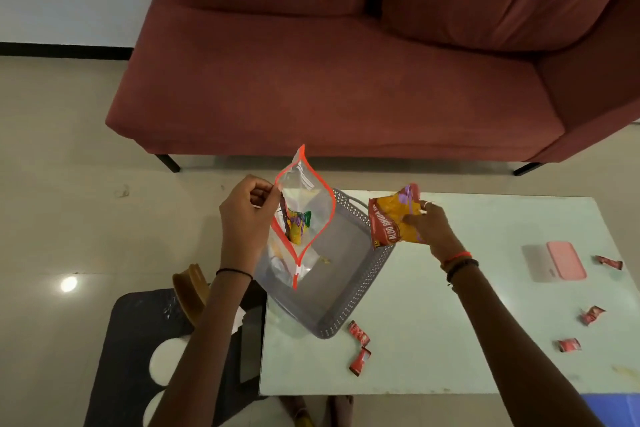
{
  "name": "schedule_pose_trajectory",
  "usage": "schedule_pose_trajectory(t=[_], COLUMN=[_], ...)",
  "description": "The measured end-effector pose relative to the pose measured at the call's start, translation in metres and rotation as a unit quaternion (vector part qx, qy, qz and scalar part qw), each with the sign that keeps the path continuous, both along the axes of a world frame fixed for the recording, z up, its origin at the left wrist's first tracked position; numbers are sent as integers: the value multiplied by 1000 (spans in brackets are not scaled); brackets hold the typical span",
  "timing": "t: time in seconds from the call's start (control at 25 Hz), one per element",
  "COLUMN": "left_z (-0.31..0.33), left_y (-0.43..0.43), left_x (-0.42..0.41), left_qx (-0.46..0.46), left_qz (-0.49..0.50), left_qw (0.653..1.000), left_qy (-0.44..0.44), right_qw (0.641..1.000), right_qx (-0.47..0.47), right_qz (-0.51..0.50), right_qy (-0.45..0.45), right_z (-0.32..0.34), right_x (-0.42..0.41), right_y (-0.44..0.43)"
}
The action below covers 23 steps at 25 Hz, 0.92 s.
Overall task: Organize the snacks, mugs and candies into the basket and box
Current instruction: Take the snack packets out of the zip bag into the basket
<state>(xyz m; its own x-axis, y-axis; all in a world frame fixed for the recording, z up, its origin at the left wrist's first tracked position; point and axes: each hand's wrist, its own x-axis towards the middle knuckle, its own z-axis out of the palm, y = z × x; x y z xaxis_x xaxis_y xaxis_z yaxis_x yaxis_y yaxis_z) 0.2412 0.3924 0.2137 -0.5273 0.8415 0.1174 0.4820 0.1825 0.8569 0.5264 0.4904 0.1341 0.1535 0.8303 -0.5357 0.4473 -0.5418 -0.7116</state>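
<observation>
My left hand (247, 215) pinches the left edge of a clear zip bag (304, 204) with an orange rim, held open above the grey perforated basket (349, 295). A yellow and green snack packet (297, 225) lies inside the bag. To the right, my right hand (427, 225) grips a red and yellow snack packet (388, 218) over the basket's right rim. A pink box (557, 262) sits at the table's right. Several red candies lie loose: two (360, 345) near the basket's front corner, others (592, 315) at the right.
The pale glass table (450, 340) stands before a red sofa (329, 80). A dark stool (138, 340) with a brown object and white mugs sits at the lower left, beside the table's left edge. Beige floor lies to the left.
</observation>
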Motion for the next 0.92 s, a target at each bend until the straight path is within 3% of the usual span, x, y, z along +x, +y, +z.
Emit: schedule_pose_trajectory(t=[0.12, 0.24, 0.48, 0.68, 0.84, 0.92], left_z=[-19, -40, -62, -60, -54, -51], left_y=[-1, -4, -19, -26, -31, -33], left_x=[-4, -6, -8, -4, 4, 11], left_qx=[10, 13, -14, -25, -30, -29], left_qz=[-4, -23, -47, -57, -41, -40], left_qw=[1000, 999, 998, 997, 998, 999], left_qy=[18, 35, 43, 37, 21, 15], right_qw=[990, 979, 965, 964, 976, 967], right_qx=[-28, -40, 11, 65, 179, 247], right_qz=[59, 106, 102, 80, -18, -15], right_qy=[-122, -172, -241, -244, -120, -61], right_z=[-82, -139, -177, -146, -56, 0], right_x=[-13, -19, -13, -11, -49, -75], right_y=[-1, 0, 7, 11, -13, -47])
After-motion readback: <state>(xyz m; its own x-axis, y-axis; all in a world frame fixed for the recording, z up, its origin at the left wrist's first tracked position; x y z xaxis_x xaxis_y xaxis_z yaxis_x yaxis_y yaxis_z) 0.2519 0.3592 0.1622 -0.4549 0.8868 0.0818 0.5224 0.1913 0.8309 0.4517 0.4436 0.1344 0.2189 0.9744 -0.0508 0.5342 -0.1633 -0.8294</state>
